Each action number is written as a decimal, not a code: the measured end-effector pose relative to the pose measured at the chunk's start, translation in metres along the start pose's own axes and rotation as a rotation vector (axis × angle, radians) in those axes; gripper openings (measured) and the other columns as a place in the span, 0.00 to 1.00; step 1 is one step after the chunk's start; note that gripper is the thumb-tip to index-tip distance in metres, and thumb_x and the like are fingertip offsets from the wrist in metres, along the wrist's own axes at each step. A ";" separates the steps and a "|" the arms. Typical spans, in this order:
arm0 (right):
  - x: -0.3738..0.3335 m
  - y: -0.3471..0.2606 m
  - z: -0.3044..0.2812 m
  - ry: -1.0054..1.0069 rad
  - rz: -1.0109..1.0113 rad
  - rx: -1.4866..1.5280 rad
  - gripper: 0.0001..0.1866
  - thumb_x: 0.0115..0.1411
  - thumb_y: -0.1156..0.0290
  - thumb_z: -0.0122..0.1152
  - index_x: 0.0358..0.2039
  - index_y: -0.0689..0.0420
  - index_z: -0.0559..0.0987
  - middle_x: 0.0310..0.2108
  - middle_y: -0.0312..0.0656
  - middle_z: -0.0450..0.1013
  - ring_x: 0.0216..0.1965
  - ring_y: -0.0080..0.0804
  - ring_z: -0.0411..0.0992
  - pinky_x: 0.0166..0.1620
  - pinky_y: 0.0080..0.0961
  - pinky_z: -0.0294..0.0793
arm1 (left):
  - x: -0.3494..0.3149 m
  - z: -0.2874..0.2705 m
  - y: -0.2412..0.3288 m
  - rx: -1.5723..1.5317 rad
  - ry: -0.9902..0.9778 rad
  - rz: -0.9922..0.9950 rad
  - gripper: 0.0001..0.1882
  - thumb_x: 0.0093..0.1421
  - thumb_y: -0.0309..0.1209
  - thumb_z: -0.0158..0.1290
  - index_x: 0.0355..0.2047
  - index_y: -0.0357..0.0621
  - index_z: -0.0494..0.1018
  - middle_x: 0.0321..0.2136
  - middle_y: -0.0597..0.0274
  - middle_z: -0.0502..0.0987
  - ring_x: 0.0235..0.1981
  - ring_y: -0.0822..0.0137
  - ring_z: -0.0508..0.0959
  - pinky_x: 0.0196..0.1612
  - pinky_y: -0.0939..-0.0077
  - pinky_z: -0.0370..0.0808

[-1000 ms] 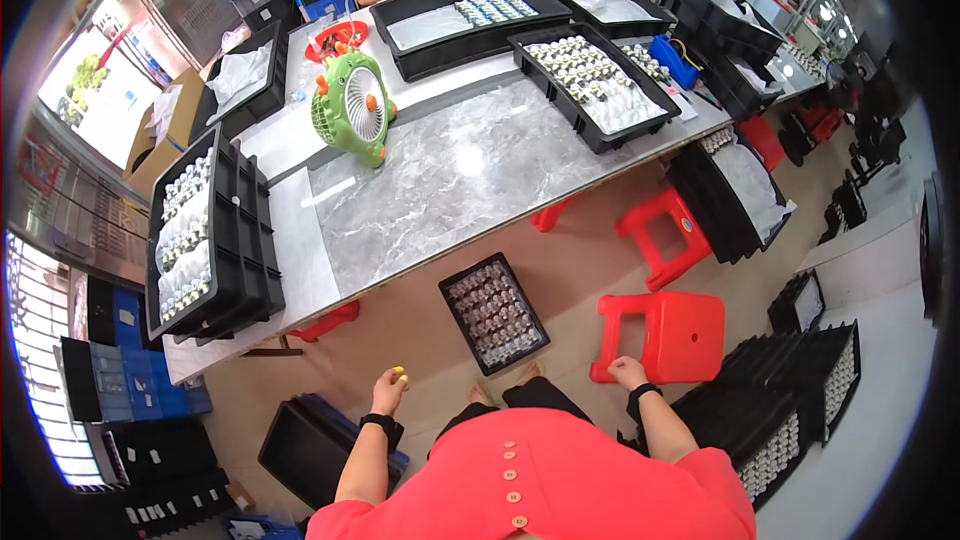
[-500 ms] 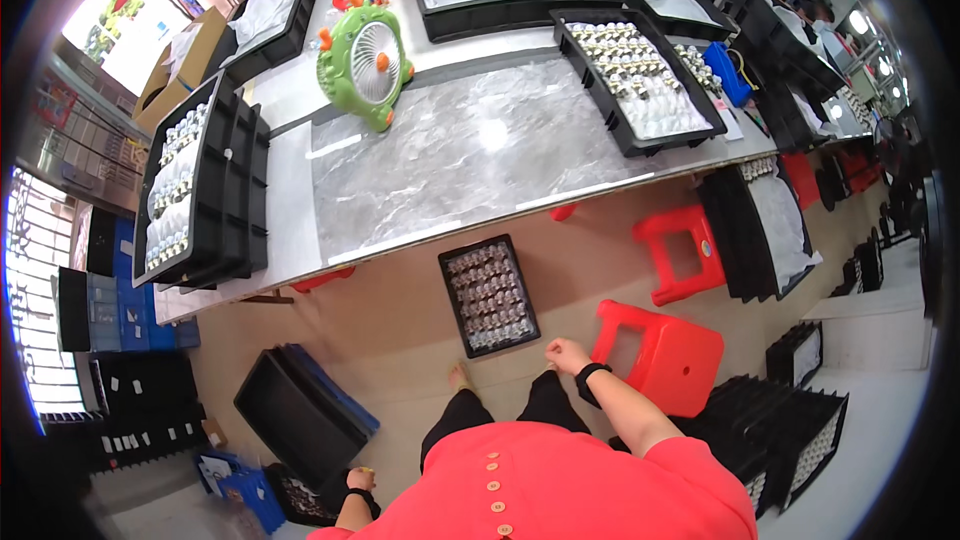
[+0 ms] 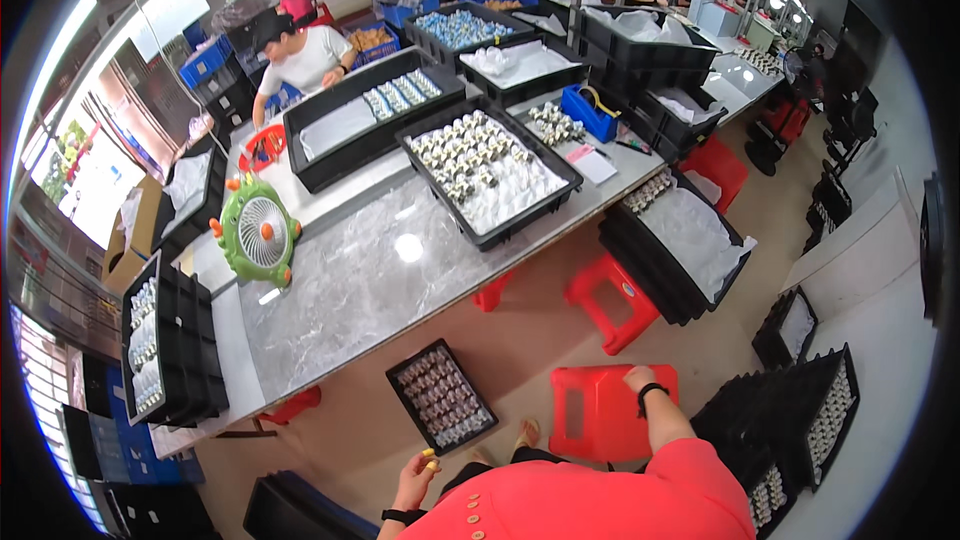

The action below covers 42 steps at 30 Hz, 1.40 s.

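My left hand is raised beside my body, near the tray on the floor. Yellow coverings show on two of its fingertips; the fingers are apart and hold nothing that I can see. My right hand appears over the far edge of a red plastic stool, its fingers curled in with nothing visible in them. Whether it touches the stool I cannot tell. A black tray stands on the floor before my feet, with rows of small silvery and brownish pieces in it.
A grey marbled worktable carries a green fan, a black tray of small white-and-dark pieces and a blue tape dispenser. Stacked black trays stand at its left end. Another red stool is nearby. A co-worker sits across.
The view has swung to the right and lifted, so the co-worker and more of the room show. My left hand has come up and forward; my right hand now appears over the stool.
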State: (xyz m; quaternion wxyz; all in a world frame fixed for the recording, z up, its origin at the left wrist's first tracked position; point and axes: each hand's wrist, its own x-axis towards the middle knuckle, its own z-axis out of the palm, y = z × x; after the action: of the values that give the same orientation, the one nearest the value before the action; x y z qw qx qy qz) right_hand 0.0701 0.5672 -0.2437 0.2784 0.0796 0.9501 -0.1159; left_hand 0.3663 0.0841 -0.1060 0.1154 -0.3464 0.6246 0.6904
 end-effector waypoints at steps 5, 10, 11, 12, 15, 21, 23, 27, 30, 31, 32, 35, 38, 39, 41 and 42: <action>0.029 0.004 -0.081 0.224 0.027 0.731 0.07 0.46 0.68 0.63 0.21 0.59 0.78 0.19 0.43 0.75 0.21 0.30 0.73 0.28 0.29 0.72 | 0.012 -0.062 -0.065 0.549 0.032 -0.072 0.19 0.56 0.32 0.54 0.48 0.39 0.70 0.30 0.63 0.77 0.31 0.72 0.77 0.32 0.80 0.71; 0.041 -0.035 -0.204 0.202 -0.017 1.159 0.05 0.49 0.69 0.58 0.23 0.56 0.76 0.15 0.33 0.68 0.12 0.19 0.63 0.13 0.16 0.55 | 0.034 -0.088 -0.105 0.787 0.061 -0.013 0.20 0.55 0.39 0.55 0.45 0.40 0.71 0.32 0.57 0.76 0.32 0.67 0.75 0.37 0.74 0.72; 0.057 -0.037 -0.226 0.208 -0.036 1.203 0.05 0.50 0.70 0.57 0.20 0.56 0.74 0.14 0.33 0.66 0.10 0.19 0.59 0.12 0.16 0.52 | 0.031 -0.087 -0.092 0.716 0.083 -0.016 0.23 0.54 0.43 0.56 0.45 0.40 0.70 0.33 0.53 0.75 0.33 0.63 0.75 0.41 0.69 0.73; 0.069 -0.052 -0.254 0.181 -0.057 1.173 0.06 0.50 0.69 0.57 0.19 0.55 0.73 0.14 0.32 0.66 0.09 0.18 0.58 0.11 0.16 0.52 | 0.027 -0.084 -0.081 0.596 0.102 -0.041 0.21 0.55 0.41 0.54 0.43 0.40 0.70 0.33 0.54 0.76 0.34 0.63 0.75 0.41 0.69 0.73; 0.120 -0.097 -0.332 0.227 -0.233 1.367 0.05 0.51 0.69 0.57 0.21 0.52 0.73 0.15 0.31 0.66 0.13 0.18 0.62 0.15 0.14 0.57 | 0.064 -0.087 -0.107 0.171 0.164 -0.119 0.16 0.57 0.36 0.51 0.41 0.39 0.71 0.34 0.56 0.76 0.35 0.64 0.75 0.40 0.70 0.73; 0.257 -0.186 -0.505 0.379 -0.366 1.674 0.09 0.52 0.60 0.64 0.28 0.47 0.74 0.23 0.28 0.68 0.23 0.17 0.65 0.24 0.13 0.62 | 0.193 -0.063 -0.115 -0.192 0.239 -0.161 0.14 0.58 0.30 0.51 0.43 0.37 0.71 0.33 0.58 0.75 0.32 0.66 0.73 0.38 0.72 0.72; 0.295 -0.215 -0.553 0.486 -0.471 1.653 0.12 0.49 0.56 0.67 0.24 0.44 0.72 0.19 0.24 0.59 0.20 0.15 0.57 0.22 0.17 0.56 | 0.194 -0.036 -0.079 -0.188 0.234 -0.195 0.14 0.58 0.29 0.51 0.43 0.37 0.71 0.32 0.58 0.75 0.31 0.67 0.73 0.37 0.72 0.72; 0.375 -0.235 -0.641 0.829 -0.281 1.650 0.31 0.47 0.59 0.68 0.41 0.74 0.72 0.43 0.52 0.70 0.43 0.37 0.69 0.46 0.30 0.67 | 0.176 0.087 0.132 0.120 0.317 0.030 0.17 0.59 0.29 0.51 0.48 0.37 0.69 0.34 0.59 0.75 0.31 0.68 0.73 0.35 0.75 0.72; 0.407 -0.263 -0.661 0.806 -0.198 1.703 0.39 0.43 0.63 0.70 0.47 0.80 0.65 0.52 0.60 0.65 0.52 0.44 0.67 0.53 0.32 0.65 | 0.166 0.120 0.195 -0.021 0.382 -0.033 0.19 0.58 0.29 0.52 0.50 0.39 0.68 0.38 0.59 0.75 0.38 0.68 0.73 0.40 0.76 0.73; 0.415 -0.268 -0.664 0.784 -0.159 1.704 0.38 0.43 0.64 0.69 0.47 0.80 0.65 0.52 0.60 0.65 0.52 0.44 0.67 0.53 0.32 0.66 | 0.167 0.122 0.197 -0.013 0.382 -0.042 0.19 0.58 0.29 0.52 0.50 0.39 0.68 0.39 0.59 0.75 0.38 0.69 0.74 0.40 0.76 0.73; 0.423 -0.272 -0.664 0.763 -0.118 1.704 0.38 0.43 0.66 0.69 0.48 0.79 0.65 0.52 0.59 0.65 0.52 0.45 0.67 0.53 0.32 0.66 | 0.168 0.123 0.199 -0.003 0.381 -0.051 0.18 0.58 0.29 0.52 0.50 0.40 0.68 0.39 0.59 0.75 0.39 0.69 0.74 0.41 0.75 0.73; 0.438 -0.277 -0.676 0.931 0.070 1.717 0.29 0.42 0.72 0.62 0.44 0.77 0.67 0.48 0.60 0.68 0.50 0.48 0.68 0.52 0.33 0.67 | 0.176 0.135 0.221 0.033 0.443 -0.084 0.17 0.59 0.28 0.51 0.49 0.38 0.69 0.40 0.59 0.75 0.39 0.69 0.73 0.42 0.76 0.72; 0.430 -0.280 -0.683 0.974 0.087 1.665 0.29 0.42 0.74 0.58 0.46 0.76 0.66 0.48 0.60 0.67 0.49 0.50 0.68 0.52 0.33 0.68 | 0.190 0.144 0.233 0.032 0.535 0.079 0.16 0.59 0.28 0.51 0.47 0.37 0.70 0.39 0.58 0.75 0.39 0.68 0.73 0.43 0.75 0.72; 0.422 -0.281 -0.686 0.960 0.072 1.636 0.31 0.42 0.75 0.57 0.48 0.75 0.64 0.49 0.61 0.66 0.49 0.51 0.68 0.52 0.33 0.68 | 0.199 0.135 0.219 0.095 0.503 0.138 0.16 0.59 0.28 0.50 0.47 0.37 0.70 0.41 0.56 0.76 0.41 0.65 0.74 0.45 0.74 0.71; 0.406 -0.276 -0.684 1.018 0.018 1.570 0.29 0.37 0.76 0.56 0.43 0.77 0.66 0.46 0.60 0.68 0.47 0.50 0.69 0.50 0.31 0.67 | 0.207 0.132 0.223 0.203 0.455 0.095 0.17 0.59 0.28 0.50 0.49 0.37 0.70 0.43 0.53 0.75 0.43 0.64 0.74 0.47 0.73 0.71; 0.396 -0.269 -0.685 1.060 -0.010 1.534 0.28 0.35 0.76 0.56 0.40 0.78 0.68 0.45 0.60 0.69 0.46 0.50 0.69 0.49 0.30 0.67 | 0.209 0.134 0.234 0.255 0.420 0.080 0.18 0.59 0.29 0.50 0.49 0.37 0.69 0.44 0.51 0.75 0.45 0.63 0.74 0.48 0.72 0.70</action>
State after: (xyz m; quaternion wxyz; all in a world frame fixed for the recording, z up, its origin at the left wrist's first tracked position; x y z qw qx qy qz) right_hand -0.6674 0.5243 0.1474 -0.3209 0.2803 0.6171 -0.6616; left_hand 0.0295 0.1085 -0.0563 -0.0015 -0.4398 0.7302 0.5228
